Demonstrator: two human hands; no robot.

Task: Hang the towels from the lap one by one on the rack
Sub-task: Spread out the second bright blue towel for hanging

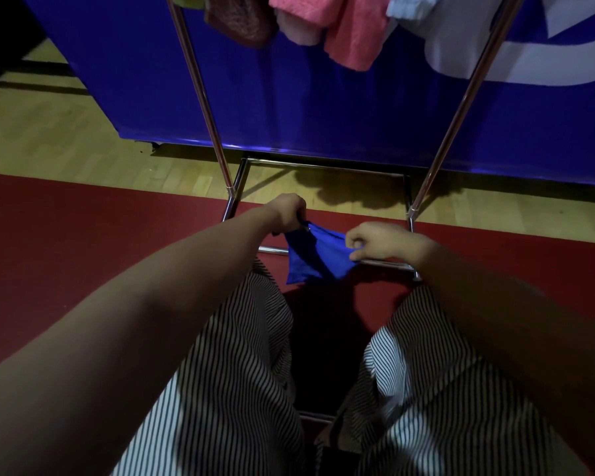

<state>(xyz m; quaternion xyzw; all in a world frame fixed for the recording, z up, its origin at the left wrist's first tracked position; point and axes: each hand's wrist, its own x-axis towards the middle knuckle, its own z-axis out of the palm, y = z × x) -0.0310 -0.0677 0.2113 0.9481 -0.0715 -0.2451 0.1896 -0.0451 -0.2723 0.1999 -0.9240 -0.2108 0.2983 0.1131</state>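
Apparently both hands (287, 211) (378, 239) tight around towel (318, 257).

No text can be read.
The white shape (536, 60) on the blue banner (289, 97), upper right of the frame, is cut off and unreadable.

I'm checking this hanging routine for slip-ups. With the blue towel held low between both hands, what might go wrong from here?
The small blue cloth towel hangs bunched from edge pinches of the left hand and right hand; if either grip slips, it may drop onto the red floor mat. The chrome metal rack carries a brown towel, pink towel and pale blue towel, so lifting it there might crowd or dislodge them.
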